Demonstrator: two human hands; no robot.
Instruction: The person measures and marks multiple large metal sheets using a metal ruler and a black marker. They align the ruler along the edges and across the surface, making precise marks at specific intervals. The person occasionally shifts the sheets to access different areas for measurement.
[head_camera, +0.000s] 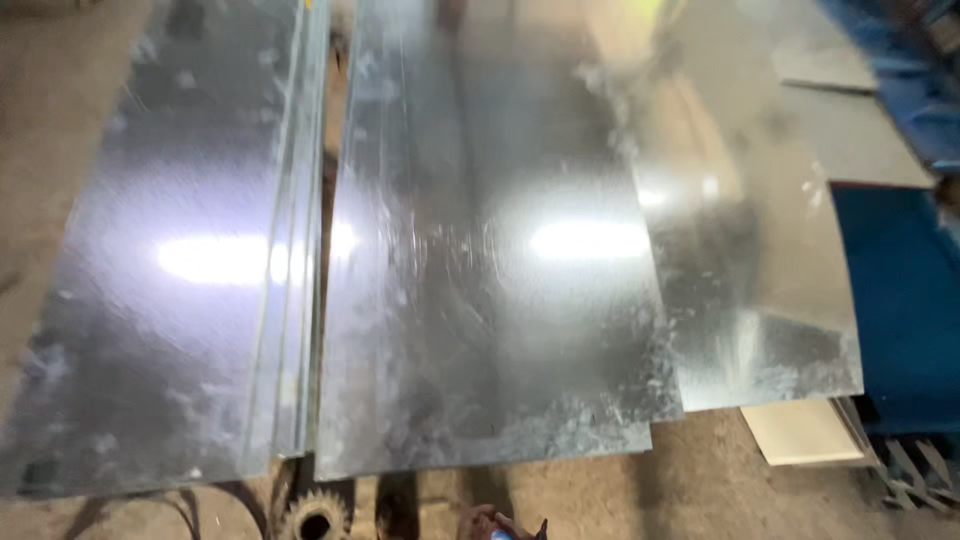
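- Head camera is looking down on three shiny galvanised metal sheets lying side by side on a dusty concrete floor (40, 120), each one catching a bright glare from overhead light.
- Left sheet (170, 280) is lying toward the floor's left side, its right edge folded into a narrow lip.
- Middle sheet (480, 260) is lying just beside it, a thin dark gap separating the two, and its near edge is reaching almost to the bottom of the view.
- Right sheet (750, 270) is slipping under the middle sheet's right edge and resting partly on a blue surface (900, 300) at the far right.
- Pale flat board (805, 432) is poking out from beneath the right sheet's near corner.
- Toothed gear wheel (317, 515) is sitting on the floor just below the gap between the left and middle sheets.
- One hand (497, 525) is showing only as a sliver at the bottom edge, near the middle sheet's near edge; which hand it is, and whether its grip is clenched or released, cannot be told.
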